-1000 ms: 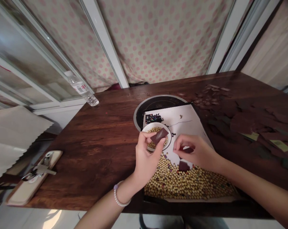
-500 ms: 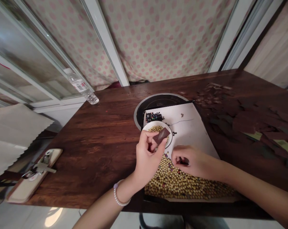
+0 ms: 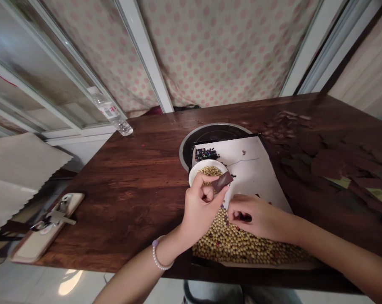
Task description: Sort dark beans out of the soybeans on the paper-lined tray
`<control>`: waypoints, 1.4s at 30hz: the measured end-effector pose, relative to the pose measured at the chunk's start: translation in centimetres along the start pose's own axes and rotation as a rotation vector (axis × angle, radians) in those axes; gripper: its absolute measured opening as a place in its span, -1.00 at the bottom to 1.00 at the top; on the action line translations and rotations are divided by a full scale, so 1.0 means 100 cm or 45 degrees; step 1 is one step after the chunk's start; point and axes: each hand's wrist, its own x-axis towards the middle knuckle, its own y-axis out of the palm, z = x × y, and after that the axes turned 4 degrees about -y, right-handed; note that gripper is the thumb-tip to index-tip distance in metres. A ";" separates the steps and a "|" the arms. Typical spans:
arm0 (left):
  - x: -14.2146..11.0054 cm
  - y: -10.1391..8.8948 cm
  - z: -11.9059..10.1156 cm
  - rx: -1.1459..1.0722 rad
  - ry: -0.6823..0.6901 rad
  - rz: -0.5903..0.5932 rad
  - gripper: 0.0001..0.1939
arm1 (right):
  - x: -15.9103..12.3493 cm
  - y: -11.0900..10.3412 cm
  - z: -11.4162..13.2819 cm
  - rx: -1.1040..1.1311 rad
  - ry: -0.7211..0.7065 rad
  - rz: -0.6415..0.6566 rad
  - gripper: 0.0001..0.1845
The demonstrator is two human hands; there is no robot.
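My left hand [image 3: 201, 207] pinches a small dark brown rectangular packet [image 3: 222, 181] between thumb and fingers, over the near right side of a white bowl [image 3: 192, 172] of yellowish beads. To its right, my right hand [image 3: 249, 214] is closed, its fingers curled down at the upper edge of the heaped yellowish beads [image 3: 238, 245]. What its fingertips hold, if anything, is hidden. Bowl and beads rest on a white sheet [image 3: 254, 173] lining a dark tray. Black beads [image 3: 206, 154] lie in the sheet's far left corner. A dark piece peeks out behind my right hand.
A round black plate [image 3: 187, 145] with a silver rim lies partly under the tray. Many dark brown pieces [image 3: 333, 164] spread across the table's right side. A plastic bottle [image 3: 113, 113] stands at the far left edge; a wooden tray [image 3: 29, 249] with keys [image 3: 56, 217] sits near left.
My left hand has shifted slightly right with the packet. My right hand has lowered toward the beads and now covers the dark piece that lay there. The view has shifted slightly.
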 end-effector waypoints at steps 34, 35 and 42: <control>-0.002 0.001 0.004 0.155 0.102 0.003 -0.84 | 0.000 -0.006 0.016 0.131 -0.010 -0.244 -0.80; -0.002 0.001 0.004 0.165 0.119 0.007 -0.84 | 0.000 -0.008 0.016 0.207 -0.010 -0.309 -0.81; -0.008 0.000 0.009 0.283 0.335 0.100 -0.82 | -0.001 -0.013 0.016 0.577 -0.053 -0.816 -0.82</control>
